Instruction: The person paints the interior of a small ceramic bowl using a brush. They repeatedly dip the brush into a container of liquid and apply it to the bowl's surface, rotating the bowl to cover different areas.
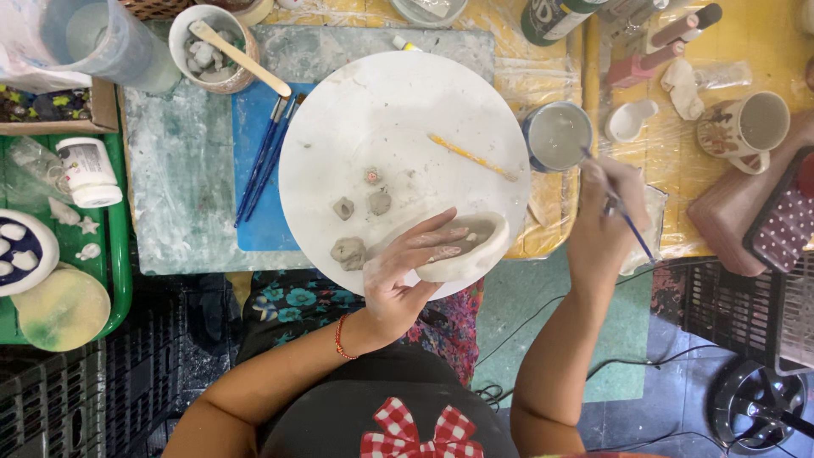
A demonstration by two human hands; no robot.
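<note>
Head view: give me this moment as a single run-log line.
left hand: holds clay piece | right hand: holds brush, tip in water cup | round board: clay lumps

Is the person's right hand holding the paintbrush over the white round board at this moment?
No, the right hand holds the paintbrush beside the blue cup, off the white round board.

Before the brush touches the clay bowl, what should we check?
1. Left hand steadies the clay bowl: ok.
2. Right hand grips the brush: ok.
3. Brush tip dips in the water cup: ok.
4. Enough water on the tip: cannot tell.
5. Bowl rests fully on the round white board: not ok, it overhangs the edge.
6. Small clay lumps lie clear of the bowl: ok.
</note>
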